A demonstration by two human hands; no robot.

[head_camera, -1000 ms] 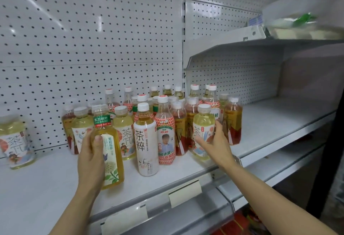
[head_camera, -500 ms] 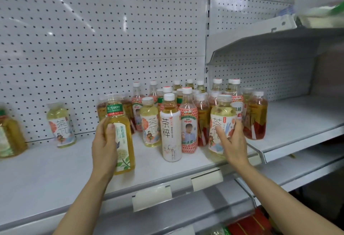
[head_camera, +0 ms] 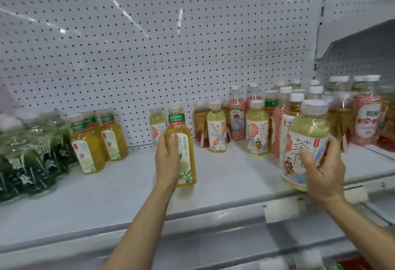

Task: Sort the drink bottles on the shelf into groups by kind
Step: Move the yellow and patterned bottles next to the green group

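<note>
The left hand [head_camera: 168, 160] wraps a yellow plastic tea bottle with a green neck band [head_camera: 181, 145] printed 东方树叶, its white label reading 茉莉花茶; thumb and fingers [head_camera: 173, 141] press around its body, its base at the white metal shelf [head_camera: 119, 192]. The right hand [head_camera: 320, 169] grips a pale-green plastic bottle with a white cap [head_camera: 305, 137], label showing 茶 and a cartoon figure, near the shelf's front edge; its fingers [head_camera: 333, 147] curl behind while the thumb lies across the label. Left stand three matching yellow bottles [head_camera: 96, 141] and blurred dark-green bottles [head_camera: 32, 154], labels unreadable. The mixed cluster [head_camera: 277, 115] behind is partly hidden and cut off at the right
</note>
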